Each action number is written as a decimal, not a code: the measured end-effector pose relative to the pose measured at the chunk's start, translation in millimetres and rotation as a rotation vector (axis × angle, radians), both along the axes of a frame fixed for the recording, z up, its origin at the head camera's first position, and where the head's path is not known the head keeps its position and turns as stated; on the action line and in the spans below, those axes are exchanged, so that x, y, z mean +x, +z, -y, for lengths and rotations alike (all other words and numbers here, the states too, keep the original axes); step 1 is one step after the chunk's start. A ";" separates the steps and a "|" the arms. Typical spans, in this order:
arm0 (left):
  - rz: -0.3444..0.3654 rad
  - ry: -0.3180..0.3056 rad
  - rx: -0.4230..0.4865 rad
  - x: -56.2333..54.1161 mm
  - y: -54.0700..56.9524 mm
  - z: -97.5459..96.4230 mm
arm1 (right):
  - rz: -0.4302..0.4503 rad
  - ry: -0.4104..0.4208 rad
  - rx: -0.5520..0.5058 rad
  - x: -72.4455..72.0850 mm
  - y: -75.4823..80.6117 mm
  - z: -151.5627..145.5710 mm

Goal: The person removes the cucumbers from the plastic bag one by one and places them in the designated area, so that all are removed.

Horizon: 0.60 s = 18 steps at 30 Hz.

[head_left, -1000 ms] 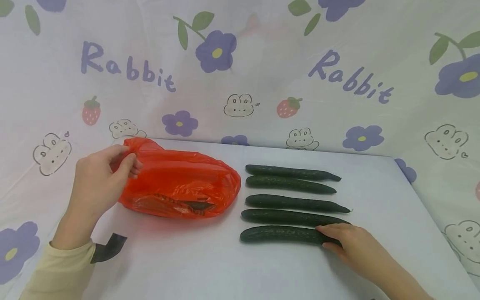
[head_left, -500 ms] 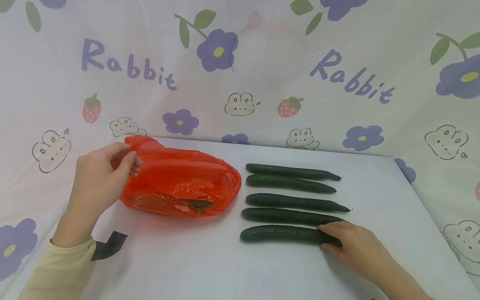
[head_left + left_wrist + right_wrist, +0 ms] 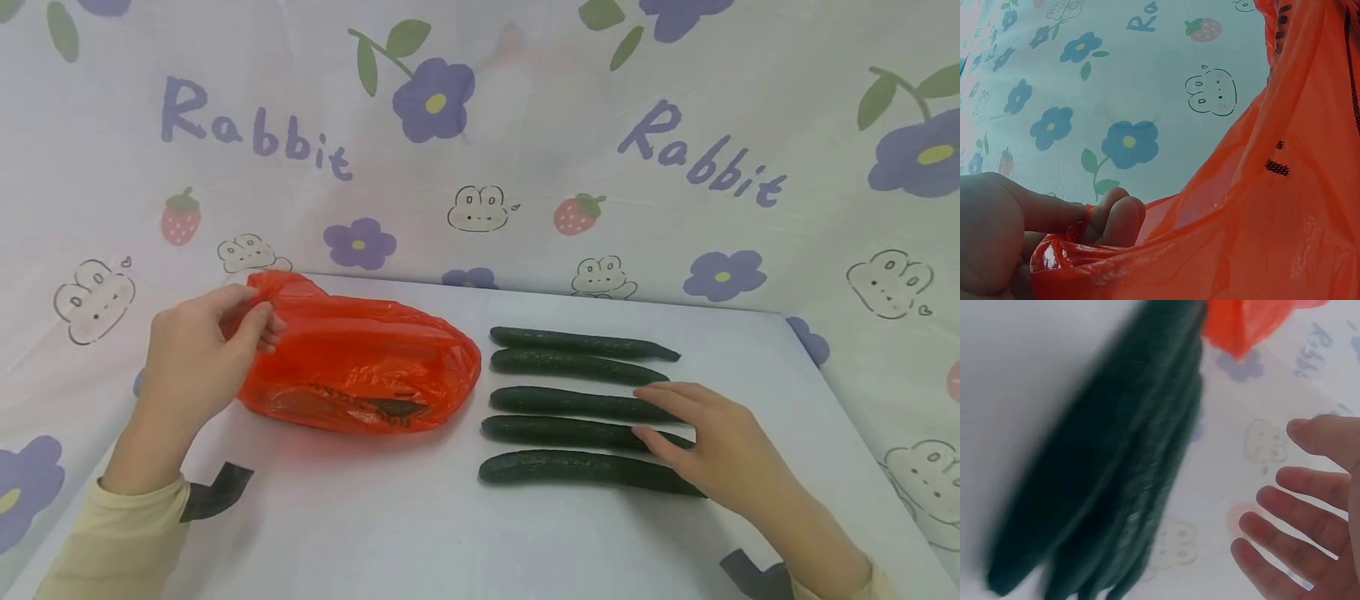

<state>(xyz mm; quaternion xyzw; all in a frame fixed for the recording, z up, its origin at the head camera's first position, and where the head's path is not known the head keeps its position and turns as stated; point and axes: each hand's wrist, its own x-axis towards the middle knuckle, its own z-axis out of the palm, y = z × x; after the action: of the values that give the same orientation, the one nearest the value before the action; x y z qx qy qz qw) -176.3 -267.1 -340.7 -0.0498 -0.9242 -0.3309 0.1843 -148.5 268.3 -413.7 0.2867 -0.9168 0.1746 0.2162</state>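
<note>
A red plastic bag (image 3: 375, 358) with dark printing lies on the left, something dark showing faintly through its front. My left hand (image 3: 202, 346) pinches the bag's gathered edge at its left end; the left wrist view has the film (image 3: 1297, 194) bunched between thumb and fingers. Right of the bag, several dark green cucumbers lie side by side, stalk ends to the right. My right hand (image 3: 731, 446) hovers over their right ends with fingers apart, overlapping the middle ones. In the right wrist view its fingers (image 3: 1297, 509) hold nothing, and the nearest cucumber (image 3: 1079, 469) is blurred.
The white table (image 3: 420, 525) ends at a back edge just behind the bag and at a slanting right edge. A curtain (image 3: 525, 125) printed with rabbits, flowers and strawberries hangs behind. Black straps (image 3: 217, 492) stick out from the sleeves.
My right hand has let go of the front cucumber, lifted and moved away from me over the middle of the row. The left hand and bag stay put.
</note>
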 end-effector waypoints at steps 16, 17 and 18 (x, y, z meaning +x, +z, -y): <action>0.013 -0.004 0.003 0.7 0.0 -2.3 | 0.139 0.136 -0.075 -52.6 31.7 65.9; 0.011 -0.003 0.002 0.8 0.1 -2.3 | 0.157 0.139 -0.070 -56.0 33.3 70.7; 0.010 -0.002 0.001 0.9 0.1 -2.2 | 0.172 0.145 -0.069 -59.3 35.1 75.8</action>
<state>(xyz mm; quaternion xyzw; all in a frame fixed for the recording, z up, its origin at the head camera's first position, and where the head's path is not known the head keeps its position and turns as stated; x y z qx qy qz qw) -175.4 -264.9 -340.6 -0.0488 -0.9248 -0.3318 0.1797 -207.8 192.5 -378.5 0.3285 -0.9024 0.2451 0.1331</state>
